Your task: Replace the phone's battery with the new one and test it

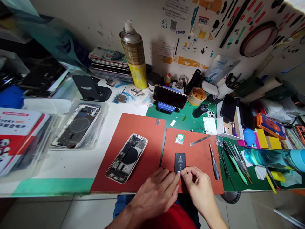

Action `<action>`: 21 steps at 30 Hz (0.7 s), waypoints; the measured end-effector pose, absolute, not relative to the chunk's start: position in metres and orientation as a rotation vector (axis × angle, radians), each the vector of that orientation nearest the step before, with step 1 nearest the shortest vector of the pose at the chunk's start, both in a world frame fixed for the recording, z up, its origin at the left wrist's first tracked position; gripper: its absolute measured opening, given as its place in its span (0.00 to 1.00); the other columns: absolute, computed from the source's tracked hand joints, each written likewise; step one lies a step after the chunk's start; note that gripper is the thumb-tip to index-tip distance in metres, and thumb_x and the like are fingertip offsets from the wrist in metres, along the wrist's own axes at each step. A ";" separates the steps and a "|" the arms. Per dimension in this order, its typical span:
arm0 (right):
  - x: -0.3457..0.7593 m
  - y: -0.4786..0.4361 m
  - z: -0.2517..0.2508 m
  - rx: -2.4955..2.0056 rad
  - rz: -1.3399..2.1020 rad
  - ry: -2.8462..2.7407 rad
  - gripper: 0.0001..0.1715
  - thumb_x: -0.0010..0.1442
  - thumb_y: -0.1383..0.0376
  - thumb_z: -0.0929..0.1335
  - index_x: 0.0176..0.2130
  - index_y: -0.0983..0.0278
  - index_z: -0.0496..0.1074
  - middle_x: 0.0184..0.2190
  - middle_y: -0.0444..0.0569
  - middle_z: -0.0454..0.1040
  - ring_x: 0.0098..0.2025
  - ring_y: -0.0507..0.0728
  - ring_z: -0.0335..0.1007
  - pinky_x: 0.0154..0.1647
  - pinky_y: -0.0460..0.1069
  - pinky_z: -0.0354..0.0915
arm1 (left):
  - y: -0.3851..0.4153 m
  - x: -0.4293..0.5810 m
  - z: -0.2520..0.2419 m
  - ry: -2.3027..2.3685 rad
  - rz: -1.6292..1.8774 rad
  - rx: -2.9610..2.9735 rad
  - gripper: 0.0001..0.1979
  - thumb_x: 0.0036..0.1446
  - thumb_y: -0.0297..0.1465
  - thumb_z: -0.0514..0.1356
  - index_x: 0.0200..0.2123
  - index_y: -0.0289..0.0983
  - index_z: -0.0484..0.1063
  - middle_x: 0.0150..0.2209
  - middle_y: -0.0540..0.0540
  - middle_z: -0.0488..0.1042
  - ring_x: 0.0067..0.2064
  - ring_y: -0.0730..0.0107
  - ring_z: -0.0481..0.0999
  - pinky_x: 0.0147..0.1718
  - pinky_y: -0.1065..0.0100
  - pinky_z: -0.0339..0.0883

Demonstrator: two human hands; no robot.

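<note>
A black phone battery (180, 161) with white print lies on the right red mat (197, 165), its lower end close to my fingertips. My left hand (158, 189) reaches in from the left, fingers together and curved, tips on the battery's lower left edge. Thumb and forefinger of my right hand (196, 184) are pinched at its lower right corner. Whatever small piece may be between those fingertips is too small to make out. To the left, an opened phone (127, 157) shows its inner parts on the left red mat (150, 127).
Right of the battery lie a screwdriver (214, 160), a flat metal blade (200, 140) and several tweezers (234, 159). A propped phone (170, 96) and a spray can (135, 57) stand behind. Another phone housing (77, 125) sits in a clear case at left.
</note>
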State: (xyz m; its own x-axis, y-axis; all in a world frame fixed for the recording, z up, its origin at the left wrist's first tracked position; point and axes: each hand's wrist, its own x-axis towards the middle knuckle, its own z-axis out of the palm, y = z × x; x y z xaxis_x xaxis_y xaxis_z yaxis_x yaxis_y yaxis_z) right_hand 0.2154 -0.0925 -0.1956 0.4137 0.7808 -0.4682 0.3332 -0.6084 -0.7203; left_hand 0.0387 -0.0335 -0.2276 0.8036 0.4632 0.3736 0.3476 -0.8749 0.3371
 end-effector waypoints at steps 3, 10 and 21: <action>0.221 -0.098 -0.193 -2.165 1.053 -0.908 0.27 0.65 0.44 0.67 0.38 0.61 0.84 0.35 0.54 0.81 0.32 0.61 0.71 0.33 0.52 0.62 | -0.034 0.039 -0.230 0.626 0.648 2.734 0.15 0.66 0.25 0.58 0.54 0.31 0.74 0.37 0.46 0.78 0.39 0.59 0.76 0.43 0.56 0.69; 0.244 -0.118 -0.191 -2.178 0.857 -0.683 0.33 0.59 0.37 0.71 0.42 0.63 0.85 0.39 0.56 0.83 0.32 0.61 0.73 0.29 0.51 0.66 | -0.031 0.041 -0.224 0.656 0.493 2.760 0.21 0.65 0.32 0.64 0.60 0.38 0.73 0.42 0.46 0.78 0.41 0.56 0.78 0.45 0.54 0.73; 0.289 -0.122 -0.175 -2.316 0.508 -0.834 0.27 0.69 0.43 0.65 0.37 0.61 0.79 0.28 0.46 0.74 0.29 0.56 0.65 0.30 0.49 0.60 | -0.025 0.020 -0.240 0.635 0.871 2.753 0.16 0.74 0.30 0.51 0.55 0.39 0.77 0.44 0.44 0.82 0.43 0.62 0.83 0.48 0.62 0.76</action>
State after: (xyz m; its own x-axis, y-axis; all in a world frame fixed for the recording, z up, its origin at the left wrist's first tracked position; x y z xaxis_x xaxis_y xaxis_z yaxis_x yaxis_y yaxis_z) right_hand 0.2890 -0.1222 -0.1745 0.7270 0.6718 -0.1417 0.4342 -0.6098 -0.6630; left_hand 0.0196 -0.0253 -0.2400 0.7365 0.4510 0.5042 0.3425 -0.8913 0.2971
